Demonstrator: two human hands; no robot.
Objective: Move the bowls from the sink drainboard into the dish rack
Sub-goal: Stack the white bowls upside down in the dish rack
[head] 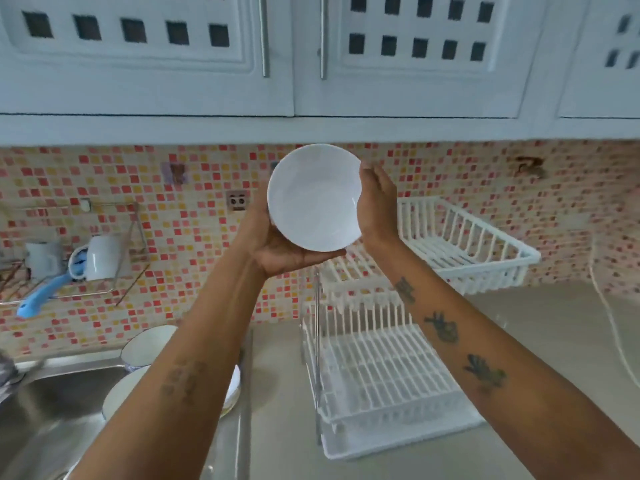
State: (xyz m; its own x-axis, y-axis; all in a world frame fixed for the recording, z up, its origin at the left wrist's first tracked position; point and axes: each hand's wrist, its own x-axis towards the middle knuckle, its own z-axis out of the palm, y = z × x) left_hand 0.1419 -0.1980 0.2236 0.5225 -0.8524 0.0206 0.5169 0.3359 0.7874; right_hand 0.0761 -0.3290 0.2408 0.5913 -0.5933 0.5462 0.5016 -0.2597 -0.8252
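- Bowl point(314, 199) in both your hands, raised above the dish rack point(377, 372), its hollow facing you.
- Your left hand point(280, 251) cups it from below, palm pressed to its underside.
- Your right hand point(375, 202) lies flat against its right rim, fingers straight.
- Two more bowls point(149, 344) sit on the drainboard point(228, 441), left of the rack.

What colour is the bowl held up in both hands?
Plain white bowl, no pattern, seen in the head view.
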